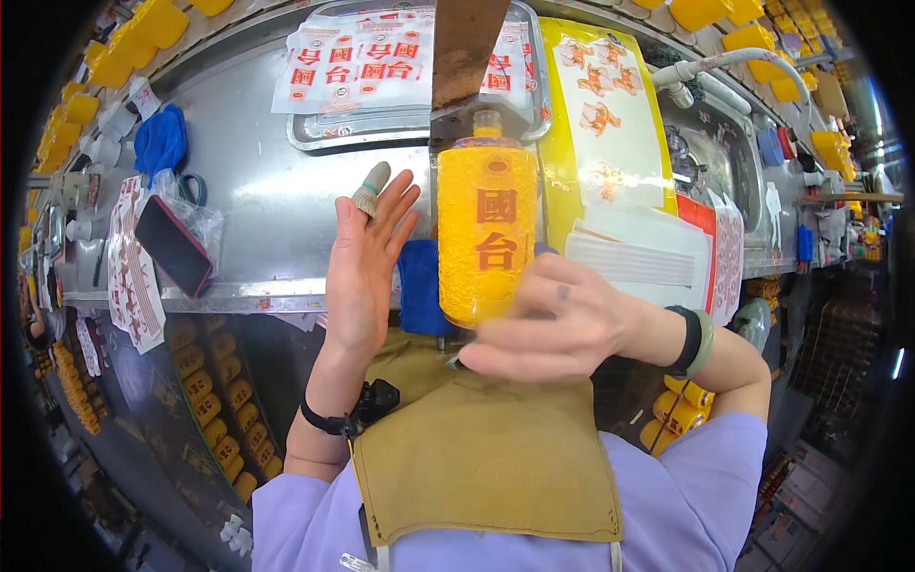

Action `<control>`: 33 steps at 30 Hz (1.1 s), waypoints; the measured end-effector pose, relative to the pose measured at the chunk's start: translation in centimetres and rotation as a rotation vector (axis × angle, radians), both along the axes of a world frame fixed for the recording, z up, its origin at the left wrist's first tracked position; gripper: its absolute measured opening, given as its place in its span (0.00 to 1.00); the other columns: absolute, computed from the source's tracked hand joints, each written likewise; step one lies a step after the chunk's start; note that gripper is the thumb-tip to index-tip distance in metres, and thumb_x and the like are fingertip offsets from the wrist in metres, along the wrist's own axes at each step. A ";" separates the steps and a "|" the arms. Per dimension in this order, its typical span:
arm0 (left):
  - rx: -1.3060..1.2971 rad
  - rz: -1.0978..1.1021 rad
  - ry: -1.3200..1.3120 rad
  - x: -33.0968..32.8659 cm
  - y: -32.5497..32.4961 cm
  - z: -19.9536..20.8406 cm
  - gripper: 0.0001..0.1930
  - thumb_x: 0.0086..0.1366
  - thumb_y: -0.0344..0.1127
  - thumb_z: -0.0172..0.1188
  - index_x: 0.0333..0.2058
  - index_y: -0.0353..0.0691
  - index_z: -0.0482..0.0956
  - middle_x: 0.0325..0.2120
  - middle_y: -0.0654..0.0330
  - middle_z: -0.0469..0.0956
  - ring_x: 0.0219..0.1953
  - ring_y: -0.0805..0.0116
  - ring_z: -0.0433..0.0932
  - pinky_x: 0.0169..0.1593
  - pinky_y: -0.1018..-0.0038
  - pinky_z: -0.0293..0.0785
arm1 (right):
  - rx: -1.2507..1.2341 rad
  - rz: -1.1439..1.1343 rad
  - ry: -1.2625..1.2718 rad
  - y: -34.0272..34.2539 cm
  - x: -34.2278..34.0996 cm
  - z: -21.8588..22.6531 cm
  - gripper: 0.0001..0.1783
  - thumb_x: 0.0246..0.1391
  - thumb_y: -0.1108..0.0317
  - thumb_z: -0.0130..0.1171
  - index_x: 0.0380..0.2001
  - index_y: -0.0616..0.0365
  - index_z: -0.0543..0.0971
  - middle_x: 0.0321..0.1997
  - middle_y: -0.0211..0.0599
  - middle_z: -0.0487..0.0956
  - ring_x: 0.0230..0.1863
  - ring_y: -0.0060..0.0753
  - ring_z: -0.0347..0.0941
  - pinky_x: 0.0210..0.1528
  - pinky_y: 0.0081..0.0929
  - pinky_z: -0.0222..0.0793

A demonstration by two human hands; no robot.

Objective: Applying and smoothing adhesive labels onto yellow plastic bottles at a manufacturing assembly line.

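Note:
A yellow bottle (484,229) with an embossed surface, large red characters and a clear neck is in front of me at the bench edge. My left hand (367,267) is raised to the left of it, palm up and fingers apart, holding nothing. A grey cloth finger cover (371,189) with a green band is on one of its fingers. My right hand (558,324) is at the bottle's lower right side, overlapping its base. Its fingers are bent and smeared by motion; whether they touch the bottle is unclear. A blue cloth (417,286) hangs behind the bottle's lower left.
Sheets of red-printed decals (357,62) lie on a metal tray (362,129) at the back. Right are a yellow-edged decal sheet (610,105), white strips (634,253) and a sink (762,205). Left lie a phone (173,246) and blue cloth (160,143). A brown post (467,48) stands behind the bottle.

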State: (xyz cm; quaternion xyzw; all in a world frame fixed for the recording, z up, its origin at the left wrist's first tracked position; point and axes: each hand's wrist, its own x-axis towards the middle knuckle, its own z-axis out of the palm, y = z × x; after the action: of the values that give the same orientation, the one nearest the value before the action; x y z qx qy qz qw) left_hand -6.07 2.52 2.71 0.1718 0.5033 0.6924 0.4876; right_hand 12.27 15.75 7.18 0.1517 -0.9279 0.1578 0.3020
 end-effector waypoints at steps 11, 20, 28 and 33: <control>0.004 -0.035 0.021 0.1 0.5 -0.1 0.41 0.79 0.63 0.27 0.71 0.30 0.54 0.70 0.42 0.62 0.72 0.53 0.60 0.75 0.58 0.52 | 0.072 -0.008 0.001 0.4 -0.6 0.3 0.12 0.49 0.63 0.66 0.40 0.45 0.84 0.36 0.22 0.80 0.34 0.25 0.71 0.45 0.31 0.68; 0.010 -0.028 0.136 0.9 0.2 0.5 0.39 0.79 0.62 0.29 0.71 0.32 0.57 0.69 0.44 0.64 0.71 0.53 0.63 0.74 0.57 0.55 | 0.323 -0.593 0.039 7.9 -4.0 2.1 0.13 0.51 0.63 0.64 0.41 0.48 0.82 0.38 0.25 0.80 0.39 0.30 0.74 0.44 0.34 0.68; 0.146 -0.120 1.041 1.7 0.1 0.2 0.31 0.72 0.54 0.55 0.64 0.36 0.74 0.68 0.37 0.60 0.67 0.41 0.65 0.68 0.55 0.67 | -0.716 -0.630 0.288 4.0 2.3 0.6 0.17 0.60 0.77 0.65 0.52 0.62 0.76 0.47 0.39 0.80 0.46 0.29 0.76 0.54 0.26 0.71; 0.057 -0.190 1.212 1.8 0.3 0.9 0.37 0.59 0.50 0.71 0.65 0.40 0.74 0.69 0.38 0.57 0.65 0.37 0.67 0.65 0.54 0.71 | -0.832 -0.753 0.323 4.0 3.7 -0.2 0.17 0.70 0.72 0.56 0.58 0.63 0.71 0.51 0.33 0.76 0.51 0.22 0.71 0.57 0.19 0.66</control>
State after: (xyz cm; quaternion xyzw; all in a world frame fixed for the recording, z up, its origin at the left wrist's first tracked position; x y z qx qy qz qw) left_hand -4.23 2.85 3.65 0.5921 0.6547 0.4382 0.1696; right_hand 15.92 19.73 6.97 -0.2977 -0.7201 0.3657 0.5090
